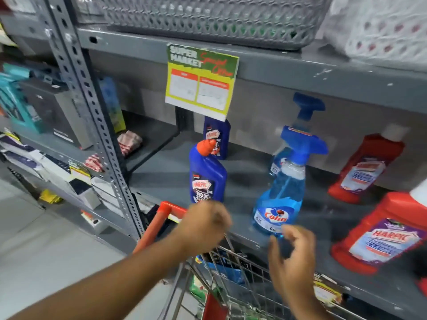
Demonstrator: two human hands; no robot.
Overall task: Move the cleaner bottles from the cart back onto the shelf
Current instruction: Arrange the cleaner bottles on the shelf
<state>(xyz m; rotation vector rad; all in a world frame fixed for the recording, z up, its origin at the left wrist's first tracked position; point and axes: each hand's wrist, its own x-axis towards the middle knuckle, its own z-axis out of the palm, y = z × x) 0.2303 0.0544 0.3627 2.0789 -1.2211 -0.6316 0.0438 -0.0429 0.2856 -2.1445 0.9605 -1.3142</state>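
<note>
- Both hands hang over the cart (221, 257), empty. Left hand (205, 224) is loosely curled just below the blue Harpic (207, 174), gripping nothing; right hand (292, 257) has its fingers (275, 252) spread in a loose claw just under the Colin spray (278, 199), not closed on it.
- Cart basket below holds blurred packets, one blue; I cannot tell whether any cleaner bottle is left there.
- Shelf (307, 229) front edge: blue Harpic and Colin spray stand upright, with a red Harpic (381, 234) at far right.
- Further back stand a second blue Harpic (216, 139), a second spray (298, 125) and another red bottle (365, 167).
- Handling, as a guess: full rigid plastic, fairly heavy and smooth. Grip Harpic around the waist; take sprays by the neck under the trigger.
</note>
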